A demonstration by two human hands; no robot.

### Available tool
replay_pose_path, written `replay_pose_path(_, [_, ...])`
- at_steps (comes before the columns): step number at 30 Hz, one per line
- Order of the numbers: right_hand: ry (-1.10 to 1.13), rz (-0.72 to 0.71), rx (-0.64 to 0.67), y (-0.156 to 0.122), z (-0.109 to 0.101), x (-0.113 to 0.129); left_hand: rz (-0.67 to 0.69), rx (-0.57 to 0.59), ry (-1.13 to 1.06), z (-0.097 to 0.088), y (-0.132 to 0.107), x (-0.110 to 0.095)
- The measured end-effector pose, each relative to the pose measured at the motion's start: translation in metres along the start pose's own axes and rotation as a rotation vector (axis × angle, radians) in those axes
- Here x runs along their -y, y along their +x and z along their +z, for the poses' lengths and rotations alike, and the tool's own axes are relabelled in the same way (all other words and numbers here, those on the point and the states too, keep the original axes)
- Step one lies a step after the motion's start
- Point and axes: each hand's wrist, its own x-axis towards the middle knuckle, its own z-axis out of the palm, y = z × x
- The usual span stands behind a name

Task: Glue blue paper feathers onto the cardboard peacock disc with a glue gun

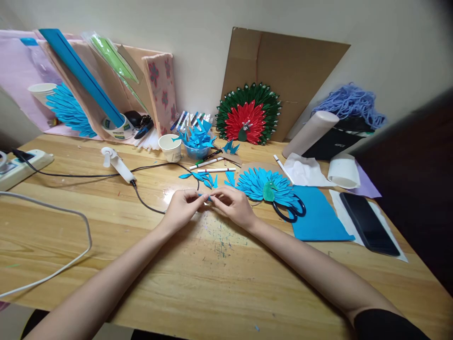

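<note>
Both hands meet over the middle of the wooden table (212, 283). My left hand (184, 206) pinches one end of a small blue foam piece (209, 198), and my right hand (233, 206) pinches its other end; most of it is hidden by the fingers. Just beyond them lie several blue petal-shaped cut pieces (198, 176). To the right of my right hand rests a blue peacock figure (265, 186) with a green body. Black-handled scissors (299, 208) poke out from under its edge, over a blue foam sheet (318, 217).
A glue gun (118, 165) with its black cord lies left. Behind stand a paper cup (170, 148) and a bowl of blue scraps (197, 150). A red and green peacock (247, 115) leans on cardboard (283, 71). A phone (370, 224) lies at right, a power strip (28, 167) at left.
</note>
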Motion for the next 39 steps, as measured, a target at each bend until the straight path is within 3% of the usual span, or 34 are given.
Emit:
replay_pose_path(15, [0.093,0.071,-0.068,0.001,0.002,0.007,0.204,-0.008,0.275,-0.006,-0.004,-0.01])
replay_pose_path(22, [0.331,0.249,0.004,0.003,0.005,-0.001,0.166,0.014,0.269,-0.008,-0.002,-0.01])
replay_pose_path(25, [0.389,0.319,0.058,0.005,0.005,-0.004,0.256,0.009,0.281,-0.01,-0.001,-0.009])
replay_pose_path(31, [0.424,0.324,0.119,0.004,0.004,-0.009,0.53,0.054,0.485,-0.011,0.001,0.001])
replay_pose_path(39, [0.454,0.346,0.149,0.005,0.004,-0.009,0.569,0.043,0.583,-0.012,0.002,0.01])
